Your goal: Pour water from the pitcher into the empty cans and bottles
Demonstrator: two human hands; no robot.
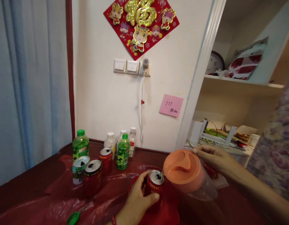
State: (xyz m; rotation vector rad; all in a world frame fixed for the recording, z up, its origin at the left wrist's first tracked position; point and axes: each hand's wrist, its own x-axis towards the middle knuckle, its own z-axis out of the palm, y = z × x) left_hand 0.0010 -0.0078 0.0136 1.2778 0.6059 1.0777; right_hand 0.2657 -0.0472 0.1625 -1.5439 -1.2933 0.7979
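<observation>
My left hand (141, 200) is wrapped round a red drink can (155, 190) with an opened top, standing over a bright red thing (168, 209) whose shape I cannot make out. To its right, my right hand (211, 156) grips a clear plastic pitcher (206, 187) with an orange lid (179, 165). The pitcher is tilted left, its spout side close to the can's top. I cannot tell whether liquid is flowing. The fingers behind the pitcher are partly hidden.
Opened cans (91, 181) and green bottles (123, 153) stand at the left. Behind them are white-capped clear bottles (110, 142) against the wall. A green cap (73, 218) lies near the front. Red plastic sheeting (53, 200) covers the table. Shelves (243, 79) rise at the right.
</observation>
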